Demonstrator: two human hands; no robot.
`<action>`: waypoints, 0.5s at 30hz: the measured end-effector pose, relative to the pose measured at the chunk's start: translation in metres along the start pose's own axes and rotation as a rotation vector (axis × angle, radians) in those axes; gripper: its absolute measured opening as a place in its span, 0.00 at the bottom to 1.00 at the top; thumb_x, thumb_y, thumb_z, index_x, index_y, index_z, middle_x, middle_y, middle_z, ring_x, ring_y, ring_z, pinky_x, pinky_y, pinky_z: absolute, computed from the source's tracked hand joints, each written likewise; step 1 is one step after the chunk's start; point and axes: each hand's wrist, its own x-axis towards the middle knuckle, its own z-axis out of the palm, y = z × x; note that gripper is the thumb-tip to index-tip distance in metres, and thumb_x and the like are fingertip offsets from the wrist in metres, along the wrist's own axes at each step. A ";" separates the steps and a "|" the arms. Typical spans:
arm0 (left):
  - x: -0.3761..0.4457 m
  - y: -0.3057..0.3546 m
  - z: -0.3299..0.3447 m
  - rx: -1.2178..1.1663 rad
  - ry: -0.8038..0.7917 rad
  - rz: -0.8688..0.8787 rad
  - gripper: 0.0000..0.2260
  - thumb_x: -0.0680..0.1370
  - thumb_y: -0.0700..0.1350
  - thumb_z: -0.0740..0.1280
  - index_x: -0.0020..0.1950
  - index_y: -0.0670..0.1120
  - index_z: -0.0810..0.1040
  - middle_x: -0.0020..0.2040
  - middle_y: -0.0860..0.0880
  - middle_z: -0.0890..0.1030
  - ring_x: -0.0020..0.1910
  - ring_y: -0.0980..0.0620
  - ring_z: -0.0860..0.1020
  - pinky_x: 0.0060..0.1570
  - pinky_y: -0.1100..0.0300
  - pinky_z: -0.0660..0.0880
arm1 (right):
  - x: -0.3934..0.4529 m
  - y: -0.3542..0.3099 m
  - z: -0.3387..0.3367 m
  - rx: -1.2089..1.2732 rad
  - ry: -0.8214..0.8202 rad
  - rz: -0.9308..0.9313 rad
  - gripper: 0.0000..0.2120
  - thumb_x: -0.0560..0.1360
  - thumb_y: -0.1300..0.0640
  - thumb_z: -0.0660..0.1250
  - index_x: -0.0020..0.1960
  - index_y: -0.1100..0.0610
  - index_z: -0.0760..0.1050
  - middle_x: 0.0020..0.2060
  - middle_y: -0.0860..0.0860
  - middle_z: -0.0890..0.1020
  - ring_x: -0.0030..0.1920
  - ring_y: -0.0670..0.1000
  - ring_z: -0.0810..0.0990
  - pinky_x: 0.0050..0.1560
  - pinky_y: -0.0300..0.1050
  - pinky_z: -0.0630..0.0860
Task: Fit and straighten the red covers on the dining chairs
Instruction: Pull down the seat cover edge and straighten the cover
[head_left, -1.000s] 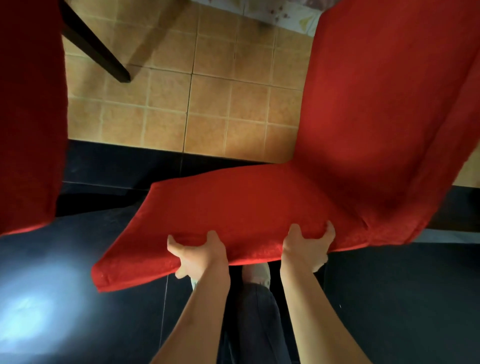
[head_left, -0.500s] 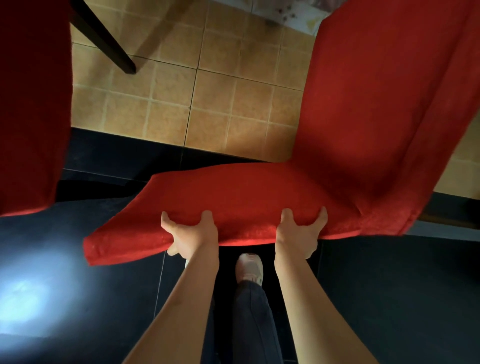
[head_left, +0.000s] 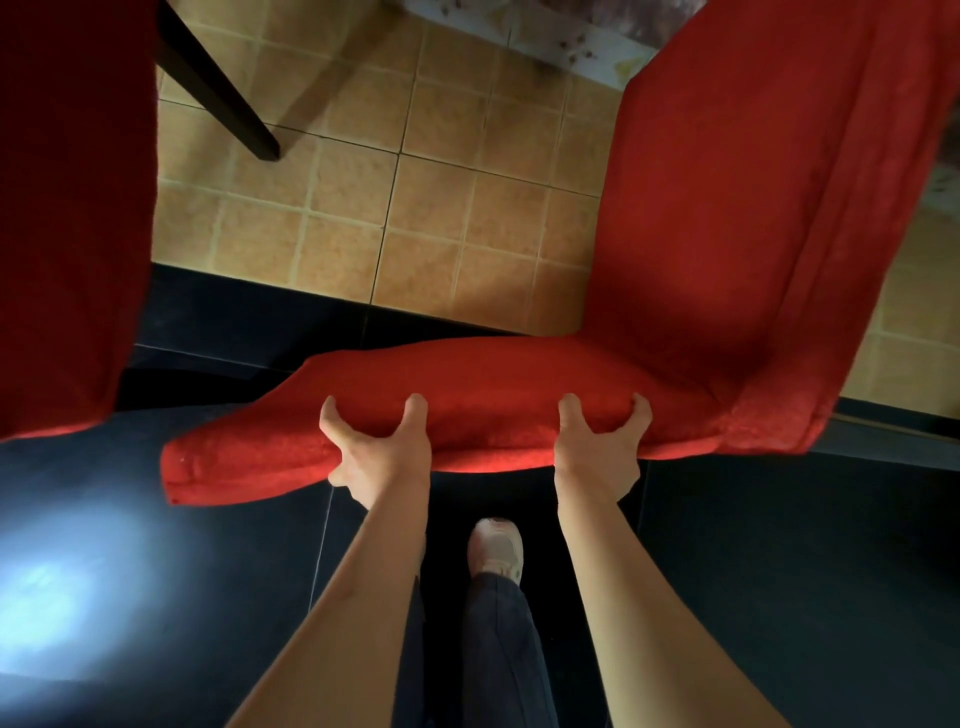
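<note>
Under both hands (head_left: 488, 447), red cover (head_left: 498, 384).

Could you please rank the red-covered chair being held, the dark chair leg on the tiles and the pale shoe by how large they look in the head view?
1. Red-covered chair
2. Dark chair leg
3. Pale shoe
Camera nearness may distort these.
</note>
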 end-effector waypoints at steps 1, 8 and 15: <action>0.000 -0.001 0.000 -0.005 0.002 0.002 0.39 0.69 0.57 0.73 0.73 0.64 0.54 0.64 0.36 0.65 0.32 0.50 0.70 0.28 0.62 0.59 | 0.000 0.000 0.001 0.012 0.007 0.010 0.36 0.71 0.45 0.70 0.74 0.41 0.56 0.34 0.45 0.69 0.32 0.47 0.72 0.40 0.49 0.76; -0.001 -0.014 -0.005 -0.007 0.002 0.001 0.39 0.69 0.52 0.74 0.73 0.61 0.57 0.63 0.36 0.66 0.33 0.50 0.71 0.27 0.62 0.61 | -0.003 0.012 0.000 0.084 0.082 0.043 0.32 0.71 0.50 0.72 0.71 0.43 0.61 0.34 0.45 0.69 0.33 0.47 0.73 0.40 0.48 0.75; -0.020 -0.053 -0.018 0.015 0.030 -0.118 0.39 0.69 0.51 0.74 0.74 0.58 0.56 0.64 0.35 0.65 0.33 0.49 0.68 0.43 0.52 0.69 | -0.015 0.036 -0.017 0.012 0.083 0.021 0.31 0.70 0.52 0.72 0.70 0.43 0.63 0.35 0.42 0.68 0.39 0.53 0.77 0.50 0.57 0.79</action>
